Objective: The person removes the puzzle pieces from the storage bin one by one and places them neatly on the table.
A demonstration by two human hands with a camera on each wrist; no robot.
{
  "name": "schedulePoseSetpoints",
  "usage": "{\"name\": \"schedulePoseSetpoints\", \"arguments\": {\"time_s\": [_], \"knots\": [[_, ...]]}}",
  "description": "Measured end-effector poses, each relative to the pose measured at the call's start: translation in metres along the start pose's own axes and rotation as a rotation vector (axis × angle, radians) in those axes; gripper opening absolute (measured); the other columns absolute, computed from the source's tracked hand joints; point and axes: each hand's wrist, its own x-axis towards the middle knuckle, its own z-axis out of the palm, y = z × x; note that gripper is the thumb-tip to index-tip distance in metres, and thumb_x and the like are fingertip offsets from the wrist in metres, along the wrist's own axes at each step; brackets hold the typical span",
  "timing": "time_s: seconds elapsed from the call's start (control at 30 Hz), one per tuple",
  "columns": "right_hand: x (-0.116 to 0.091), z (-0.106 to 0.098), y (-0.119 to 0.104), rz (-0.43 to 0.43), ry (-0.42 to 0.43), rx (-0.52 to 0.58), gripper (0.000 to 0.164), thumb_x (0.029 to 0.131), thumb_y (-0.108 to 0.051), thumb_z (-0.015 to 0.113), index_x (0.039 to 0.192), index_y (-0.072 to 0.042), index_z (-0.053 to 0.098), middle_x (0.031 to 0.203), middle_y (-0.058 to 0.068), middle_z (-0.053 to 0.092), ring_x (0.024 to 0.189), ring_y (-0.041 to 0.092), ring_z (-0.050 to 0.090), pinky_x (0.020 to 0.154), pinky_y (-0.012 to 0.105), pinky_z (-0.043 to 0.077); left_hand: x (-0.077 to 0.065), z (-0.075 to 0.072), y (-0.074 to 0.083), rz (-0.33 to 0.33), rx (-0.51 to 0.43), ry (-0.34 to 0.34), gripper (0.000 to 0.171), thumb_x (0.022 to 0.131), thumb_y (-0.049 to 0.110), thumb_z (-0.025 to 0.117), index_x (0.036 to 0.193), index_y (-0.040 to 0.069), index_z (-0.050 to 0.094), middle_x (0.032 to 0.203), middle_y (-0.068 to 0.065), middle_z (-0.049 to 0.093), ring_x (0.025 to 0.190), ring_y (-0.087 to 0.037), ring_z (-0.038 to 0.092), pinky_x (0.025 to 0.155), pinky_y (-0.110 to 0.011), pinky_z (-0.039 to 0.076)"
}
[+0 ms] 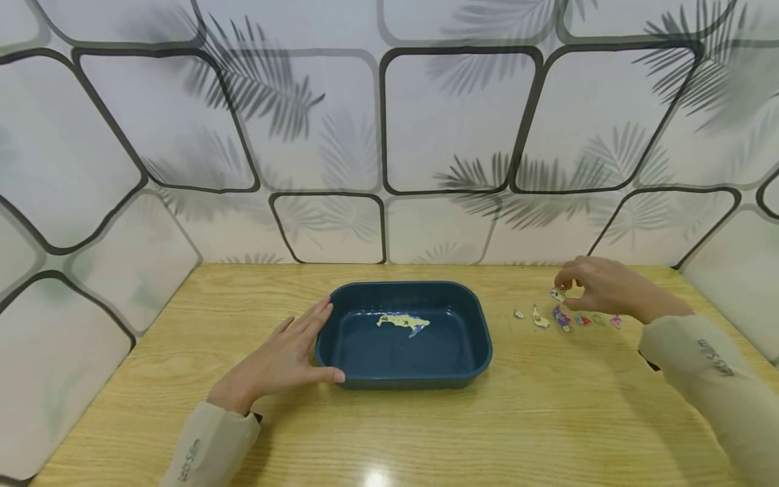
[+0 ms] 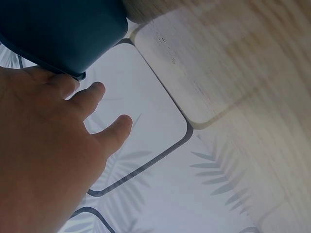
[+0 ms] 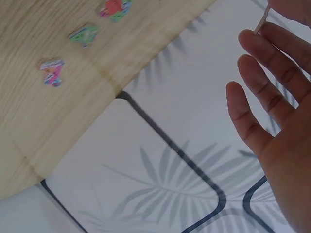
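A dark blue rectangular basin [image 1: 404, 381] stands on the wooden table in the head view. Inside it lies a flat, irregular pale-yellow piece with blue patches [image 1: 402, 322]. My left hand [image 1: 282, 358] rests on the basin's left end, fingers extended along the rim and thumb at the near corner. Above the table on the right, my right hand [image 1: 605, 287] pinches a small flat pale piece [image 1: 557, 294] between thumb and fingertips. The right wrist view shows that thin piece [image 3: 263, 19] edge-on, with the other fingers of the right hand [image 3: 286, 116] spread.
Below the right hand lie several small flat pieces: two pale ones [image 1: 539, 318], a purple one [image 1: 561, 318], a red one [image 1: 582, 320], a green one [image 3: 84, 35] and a pink one [image 3: 52, 73]. A leaf-patterned wall [image 1: 444, 230] borders the table's far edge.
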Motion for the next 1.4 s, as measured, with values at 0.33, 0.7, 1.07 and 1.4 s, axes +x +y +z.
{"name": "schedulePoseSetpoints", "arguments": {"time_s": [0.33, 0.7, 1.07, 1.4], "knots": [[-0.019, 0.007, 0.024, 0.027, 0.009, 0.021, 0.016, 0.076, -0.005, 0.078, 0.091, -0.009, 0.073, 0.088, -0.007, 0.064, 0.078, 0.016, 0.059, 0.066, 0.038, 0.05, 0.001, 0.0, -0.001, -0.002, -0.024, 0.002, 0.114, 0.085, 0.065, 0.071, 0.16, -0.003, 0.017, 0.169, -0.014, 0.009, 0.153, -0.036, 0.014, 0.116, -0.068, 0.01], [-0.046, 0.01, 0.05, 0.121, -0.007, -0.008, 0.014, 0.074, -0.006, 0.079, 0.084, -0.009, 0.07, 0.084, -0.006, 0.064, 0.076, 0.018, 0.059, 0.065, 0.038, 0.05, 0.001, 0.0, 0.0, -0.004, -0.031, 0.001, 0.114, 0.085, 0.064, 0.072, 0.16, -0.003, 0.017, 0.169, -0.014, 0.009, 0.153, -0.036, 0.014, 0.116, -0.068, 0.01], [-0.079, 0.023, 0.08, 0.207, -0.037, -0.016, 0.013, 0.076, -0.011, 0.077, 0.088, -0.008, 0.074, 0.08, -0.008, 0.063, 0.071, 0.01, 0.057, 0.063, 0.035, 0.049, 0.001, 0.0, -0.001, 0.003, -0.025, 0.009, 0.115, 0.085, 0.065, 0.071, 0.159, -0.005, 0.019, 0.168, -0.016, 0.011, 0.152, -0.037, 0.015, 0.116, -0.069, 0.011], [-0.097, 0.035, 0.096, 0.245, -0.054, 0.018, 0.017, 0.074, -0.014, 0.08, 0.086, -0.006, 0.072, 0.078, -0.009, 0.063, 0.07, 0.007, 0.058, 0.065, 0.035, 0.051, 0.0, 0.0, 0.0, -0.001, 0.002, 0.002, 0.115, 0.085, 0.066, 0.07, 0.159, -0.005, 0.018, 0.169, -0.016, 0.01, 0.152, -0.039, 0.017, 0.115, -0.069, 0.013]]}}
